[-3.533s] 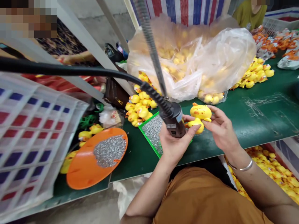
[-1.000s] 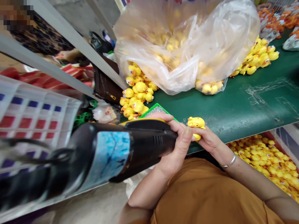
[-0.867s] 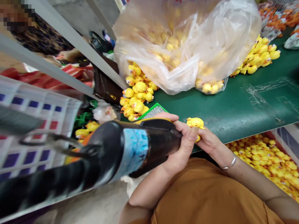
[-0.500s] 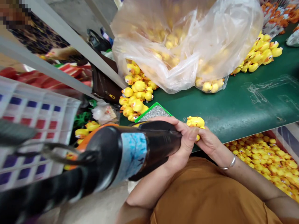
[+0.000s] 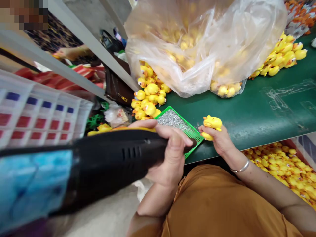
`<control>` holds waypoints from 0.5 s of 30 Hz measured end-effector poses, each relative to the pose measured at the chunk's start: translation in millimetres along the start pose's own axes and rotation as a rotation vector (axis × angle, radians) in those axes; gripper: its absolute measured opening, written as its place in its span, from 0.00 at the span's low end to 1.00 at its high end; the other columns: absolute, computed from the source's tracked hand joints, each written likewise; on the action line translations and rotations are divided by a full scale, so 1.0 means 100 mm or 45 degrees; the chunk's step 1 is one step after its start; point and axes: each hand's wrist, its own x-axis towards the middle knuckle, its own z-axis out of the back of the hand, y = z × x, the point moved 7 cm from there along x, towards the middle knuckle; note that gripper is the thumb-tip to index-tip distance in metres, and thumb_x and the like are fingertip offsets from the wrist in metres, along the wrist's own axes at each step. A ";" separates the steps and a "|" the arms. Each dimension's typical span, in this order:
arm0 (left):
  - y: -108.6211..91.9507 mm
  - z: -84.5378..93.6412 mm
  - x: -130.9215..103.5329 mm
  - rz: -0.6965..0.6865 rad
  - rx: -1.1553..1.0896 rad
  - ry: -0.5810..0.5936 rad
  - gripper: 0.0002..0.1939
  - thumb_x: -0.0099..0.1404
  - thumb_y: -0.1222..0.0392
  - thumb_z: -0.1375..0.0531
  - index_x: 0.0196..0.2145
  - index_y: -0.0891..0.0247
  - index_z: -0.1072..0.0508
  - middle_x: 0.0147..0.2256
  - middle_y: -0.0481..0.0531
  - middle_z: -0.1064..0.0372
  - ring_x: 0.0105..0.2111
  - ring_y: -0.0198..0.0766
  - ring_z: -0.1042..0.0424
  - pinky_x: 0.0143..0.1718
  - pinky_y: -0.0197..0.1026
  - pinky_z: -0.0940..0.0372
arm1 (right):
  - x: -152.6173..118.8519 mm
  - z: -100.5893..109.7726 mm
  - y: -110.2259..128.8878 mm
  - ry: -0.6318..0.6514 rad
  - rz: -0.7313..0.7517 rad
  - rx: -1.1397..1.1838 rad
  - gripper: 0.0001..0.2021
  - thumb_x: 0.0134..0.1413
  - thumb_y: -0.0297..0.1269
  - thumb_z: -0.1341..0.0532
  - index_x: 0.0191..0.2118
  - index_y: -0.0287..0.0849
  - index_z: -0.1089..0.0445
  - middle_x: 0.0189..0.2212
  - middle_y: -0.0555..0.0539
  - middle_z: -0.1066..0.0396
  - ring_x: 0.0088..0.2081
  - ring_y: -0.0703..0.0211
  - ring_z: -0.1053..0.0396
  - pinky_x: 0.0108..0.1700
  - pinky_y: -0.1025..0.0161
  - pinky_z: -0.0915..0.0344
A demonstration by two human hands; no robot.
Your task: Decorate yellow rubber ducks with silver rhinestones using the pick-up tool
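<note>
A black electric screwdriver (image 5: 118, 158), with a blue patterned sticker on its body, runs from the left edge into my left hand (image 5: 170, 151). My fingers are wrapped round its front end, and its tip is over the green tray (image 5: 196, 132) that holds a heap of small silvery screws (image 5: 172, 119). In my right hand (image 5: 221, 140), fingers closed, is a yellow toy duck (image 5: 213, 122); a second yellow rounded part shows just below it, and I cannot tell whether it belongs to the same duck. The two hands are apart.
On the green table (image 5: 249, 115) stands a large clear plastic bag (image 5: 195, 75) of ducks. Loose ducks (image 5: 150, 92) lie beside it, more at its right. A bin of ducks (image 5: 278, 164) is below right. At left are a white crate (image 5: 81, 108) and a person's hand (image 5: 66, 52).
My hands were together at the duck and have separated. The left has moved left with the screwdriver, its tip now over the screw tray. The right keeps hold of the duck.
</note>
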 end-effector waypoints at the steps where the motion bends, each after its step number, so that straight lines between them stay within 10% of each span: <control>1: 0.00 0.05 0.02 -0.047 -0.010 -0.019 0.17 0.62 0.50 0.30 0.43 0.54 0.32 0.21 0.36 0.32 0.17 0.30 0.31 0.23 0.37 0.31 | 0.03 0.06 0.00 -0.044 0.000 -0.005 0.25 0.26 0.36 0.21 0.37 0.43 0.23 0.28 0.51 0.22 0.31 0.59 0.25 0.40 0.60 0.28; 9: 0.60 0.33 -0.07 0.169 0.143 -0.006 0.19 0.56 0.53 0.27 0.40 0.60 0.29 0.21 0.39 0.30 0.16 0.32 0.29 0.21 0.37 0.32 | 0.08 0.21 -0.03 0.025 -0.138 -0.092 0.24 0.23 0.34 0.20 0.34 0.40 0.22 0.32 0.46 0.20 0.29 0.57 0.25 0.38 0.57 0.27; 15: 0.65 0.32 -0.09 0.170 0.132 -0.030 0.18 0.56 0.53 0.27 0.39 0.60 0.28 0.21 0.39 0.31 0.16 0.31 0.29 0.22 0.36 0.30 | 0.05 0.14 -0.02 0.059 -0.164 -0.129 0.23 0.23 0.33 0.21 0.34 0.40 0.22 0.30 0.48 0.21 0.29 0.57 0.26 0.37 0.57 0.28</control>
